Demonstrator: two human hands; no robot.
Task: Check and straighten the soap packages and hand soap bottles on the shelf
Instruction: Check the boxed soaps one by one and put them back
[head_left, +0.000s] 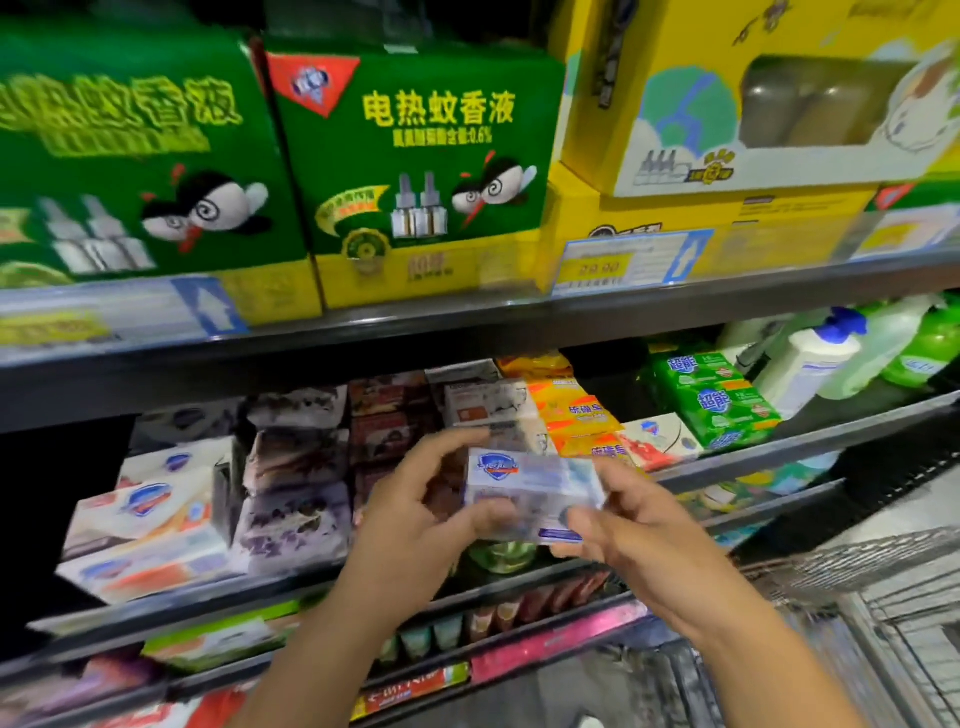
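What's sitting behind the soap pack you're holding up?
The left hand and right hand hold the soap pack. Brown packs and orange packs show around it; whatever sits directly behind is covered.

I held a white soap package (530, 493) with a blue shield logo in front of the middle shelf (753, 457), my left hand (415, 519) gripping its left end and my right hand (623, 525) pinching its right end. Stacked soap boxes (156, 514) sat to the left, green soap packs (717, 400) and hand soap bottles (821, 358) to the right.
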